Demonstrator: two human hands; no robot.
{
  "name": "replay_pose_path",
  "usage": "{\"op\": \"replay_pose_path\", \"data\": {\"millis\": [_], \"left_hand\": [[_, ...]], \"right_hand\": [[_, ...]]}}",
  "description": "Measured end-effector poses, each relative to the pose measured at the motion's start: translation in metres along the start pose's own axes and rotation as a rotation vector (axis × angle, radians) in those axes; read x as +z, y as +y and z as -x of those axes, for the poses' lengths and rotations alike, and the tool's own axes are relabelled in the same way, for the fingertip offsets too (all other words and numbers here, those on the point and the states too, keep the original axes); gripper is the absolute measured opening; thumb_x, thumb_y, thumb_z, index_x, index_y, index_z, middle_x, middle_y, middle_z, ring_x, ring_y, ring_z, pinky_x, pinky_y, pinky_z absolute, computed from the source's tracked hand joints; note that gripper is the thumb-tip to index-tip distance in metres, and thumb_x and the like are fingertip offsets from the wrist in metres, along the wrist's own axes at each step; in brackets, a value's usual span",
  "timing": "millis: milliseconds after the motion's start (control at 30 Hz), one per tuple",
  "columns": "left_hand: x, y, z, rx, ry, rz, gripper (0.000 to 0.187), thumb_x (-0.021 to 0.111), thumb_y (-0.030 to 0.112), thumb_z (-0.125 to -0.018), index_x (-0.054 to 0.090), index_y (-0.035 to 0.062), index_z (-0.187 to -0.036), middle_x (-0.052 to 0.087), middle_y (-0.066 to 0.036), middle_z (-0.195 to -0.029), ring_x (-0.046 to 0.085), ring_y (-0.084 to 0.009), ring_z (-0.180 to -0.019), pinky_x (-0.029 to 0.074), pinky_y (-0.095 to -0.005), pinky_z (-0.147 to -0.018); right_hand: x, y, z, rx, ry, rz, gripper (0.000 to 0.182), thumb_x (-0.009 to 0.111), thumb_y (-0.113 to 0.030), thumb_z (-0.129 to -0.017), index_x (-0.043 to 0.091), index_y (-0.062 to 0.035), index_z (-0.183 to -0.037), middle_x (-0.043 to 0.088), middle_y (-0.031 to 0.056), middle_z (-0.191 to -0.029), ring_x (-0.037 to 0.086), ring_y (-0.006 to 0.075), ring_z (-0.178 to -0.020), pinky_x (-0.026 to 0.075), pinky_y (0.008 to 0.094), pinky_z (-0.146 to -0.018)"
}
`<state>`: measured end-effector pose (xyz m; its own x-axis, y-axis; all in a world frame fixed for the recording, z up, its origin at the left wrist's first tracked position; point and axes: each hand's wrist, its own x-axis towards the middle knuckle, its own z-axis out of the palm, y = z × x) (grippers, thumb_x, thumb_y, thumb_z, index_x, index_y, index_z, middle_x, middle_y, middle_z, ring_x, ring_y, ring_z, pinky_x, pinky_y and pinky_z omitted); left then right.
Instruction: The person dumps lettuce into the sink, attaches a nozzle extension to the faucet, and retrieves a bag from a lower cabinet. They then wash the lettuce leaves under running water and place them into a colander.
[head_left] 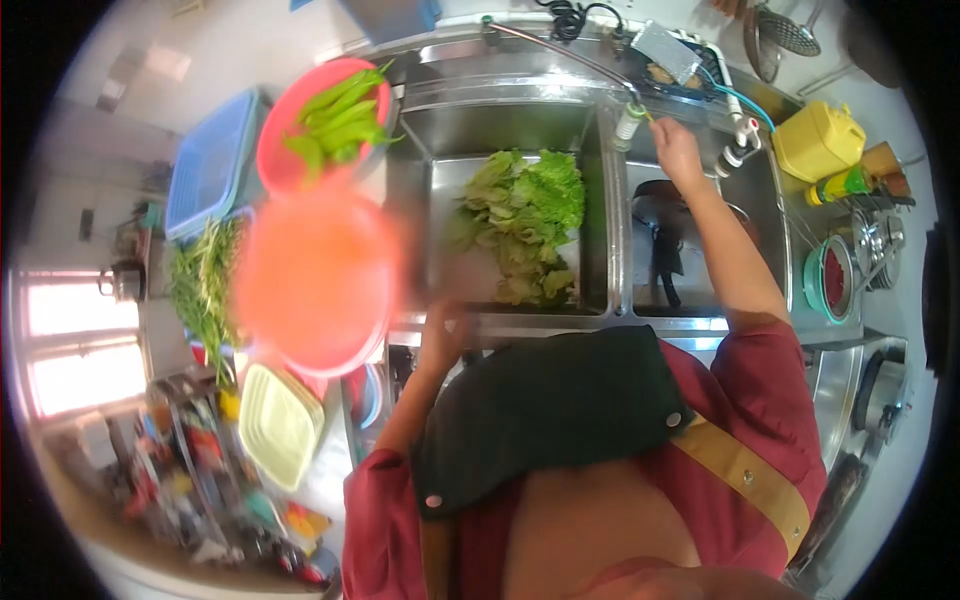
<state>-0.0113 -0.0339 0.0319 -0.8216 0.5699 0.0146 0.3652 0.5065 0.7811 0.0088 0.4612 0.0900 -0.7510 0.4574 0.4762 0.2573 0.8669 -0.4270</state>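
Note:
My right hand reaches over the right sink basin, its fingers closed at the end of the long metal faucet with a white and green nozzle. Low at the front edge of the left basin is my left hand, smeared by motion, close to a pink plastic tub that is blurred too. I cannot tell whether that hand touches the tub. Leafy green lettuce lies in the left basin. Under my right arm, a dark pan or utensil rests in the right basin.
Green peppers fill a pink bowl beside a blue basket. Leafy stalks and pale yellow trays sit on the left. A yellow jug and a green bowl stand to the right.

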Motion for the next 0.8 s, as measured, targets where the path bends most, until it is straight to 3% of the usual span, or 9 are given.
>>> {"op": "replay_pose_path", "data": {"millis": [167, 267, 300, 400, 567, 633, 733, 800], "left_hand": [[-0.026, -0.002, 0.036, -0.016, 0.064, -0.045, 0.03, 0.06, 0.002, -0.075, 0.05, -0.0006, -0.103, 0.056, -0.014, -0.097, 0.06, -0.0214, -0.078, 0.046, -0.0322, -0.071], [-0.034, -0.004, 0.054, -0.065, 0.072, -0.032, 0.03, 0.06, 0.001, -0.075, 0.05, -0.001, -0.104, 0.056, -0.015, -0.098, 0.06, -0.0224, -0.077, 0.047, -0.0324, -0.07], [-0.037, -0.004, 0.059, -0.078, 0.073, -0.023, 0.031, 0.06, 0.001, -0.075, 0.05, -0.0011, -0.104, 0.056, -0.015, -0.098, 0.06, -0.0228, -0.077, 0.047, -0.0325, -0.069], [-0.032, -0.022, 0.079, -0.142, 0.072, -0.047, 0.033, 0.061, 0.0, -0.074, 0.05, -0.0004, -0.104, 0.056, -0.015, -0.098, 0.06, -0.0232, -0.078, 0.047, -0.0319, -0.066], [-0.013, -0.077, 0.106, -0.152, 0.039, -0.101, 0.036, 0.062, 0.0, -0.072, 0.05, 0.0013, -0.105, 0.057, -0.015, -0.096, 0.06, -0.0226, -0.078, 0.047, -0.0306, -0.062], [-0.014, -0.077, 0.11, -0.295, 0.023, -0.046, 0.037, 0.063, 0.001, -0.071, 0.05, 0.0013, -0.105, 0.057, -0.015, -0.095, 0.06, -0.0231, -0.079, 0.048, -0.0308, -0.063], [-0.013, -0.089, 0.12, -0.467, 0.036, -0.003, 0.039, 0.065, 0.004, -0.07, 0.05, 0.0019, -0.105, 0.057, -0.015, -0.094, 0.06, -0.0243, -0.081, 0.049, -0.0318, -0.066], [-0.014, -0.103, 0.131, -0.54, 0.056, -0.009, 0.039, 0.066, 0.006, -0.069, 0.05, 0.0026, -0.104, 0.058, -0.015, -0.094, 0.06, -0.0252, -0.081, 0.049, -0.0329, -0.069]], "right_hand": [[-0.006, -0.013, 0.001, 0.042, 0.014, 0.083, 0.021, 0.054, -0.024, -0.084, 0.055, -0.0033, -0.082, 0.059, 0.0195, -0.082, 0.055, 0.0387, -0.078, 0.044, 0.0452, -0.064], [0.002, -0.007, -0.002, -0.027, 0.047, 0.1, 0.022, 0.051, -0.024, -0.085, 0.054, -0.0029, -0.081, 0.059, 0.0194, -0.079, 0.055, 0.0391, -0.075, 0.044, 0.0455, -0.065], [0.006, -0.007, -0.003, 0.05, 0.026, 0.122, 0.025, 0.047, -0.024, -0.088, 0.053, -0.0016, -0.079, 0.058, 0.0198, -0.074, 0.056, 0.0391, -0.069, 0.043, 0.0449, -0.063], [0.016, -0.006, -0.006, 0.193, 0.018, -0.111, 0.026, 0.042, -0.022, -0.089, 0.053, -0.0034, -0.076, 0.057, 0.0126, -0.064, 0.055, 0.0281, -0.053, 0.043, 0.0359, -0.047], [0.011, 0.016, -0.011, 0.881, -0.306, -0.918, 0.024, 0.044, -0.026, -0.09, 0.055, -0.0066, -0.081, 0.052, 0.0026, -0.06, 0.045, 0.0122, -0.047, 0.033, 0.0219, -0.039], [0.006, 0.01, -0.02, 1.154, -0.44, -1.237, 0.024, 0.044, -0.028, -0.09, 0.055, -0.0079, -0.083, 0.051, -0.0014, -0.059, 0.041, 0.0058, -0.045, 0.029, 0.0163, -0.035], [-0.008, -0.024, -0.008, 0.527, -0.124, -0.475, 0.024, 0.047, -0.029, -0.09, 0.056, -0.0071, -0.088, 0.054, 0.0002, -0.061, 0.047, 0.0086, -0.048, 0.034, 0.0218, -0.038], [-0.005, -0.008, -0.008, 0.122, -0.185, -0.151, 0.022, 0.049, -0.028, -0.089, 0.057, -0.0071, -0.089, 0.055, 0.0013, -0.062, 0.05, 0.0096, -0.051, 0.037, 0.0247, -0.042]]}}
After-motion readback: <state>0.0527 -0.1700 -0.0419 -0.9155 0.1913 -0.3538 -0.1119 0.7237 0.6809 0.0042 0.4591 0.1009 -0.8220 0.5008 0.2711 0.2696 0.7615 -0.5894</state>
